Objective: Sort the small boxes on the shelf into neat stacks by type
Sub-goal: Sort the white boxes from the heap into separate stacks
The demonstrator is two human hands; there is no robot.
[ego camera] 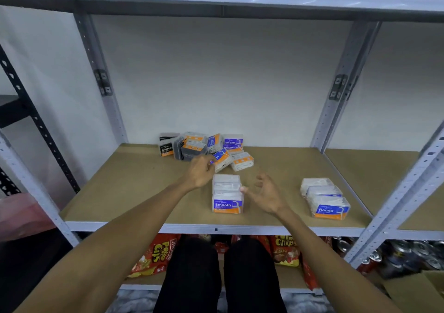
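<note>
Shelf board, brown, in a grey metal rack. Unsorted pile of small boxes at the back edge, left of middle, against the wall: black box reading "Charco..." at the pile's left end, grey boxes with orange labels in the middle, blue/orange ones reading "Smooth" at the right end, one orange-label clear box lying tilted at the pile's front right

Left hand reaches to the front of the pile, fingertips pinching the corner of a tilted blue/orange box, label partly hidden, only "...nd" readable

"Smooth" stack near the front edge around the middle, clear boxes in a row, front label blue with "Smooth" over an orange band, smaller print too small to read. Right hand just right of that stack, fingers spread and curled, palm facing left, holding nothing; one fingertip at or very near the stack's right side, contact unclear

"Round" stack toward the front right corner, well apart from the Smooth stack, front label reads "Round"

Lower shelf under the board: red snack bags reading "Chips", and drink cans at right
</note>
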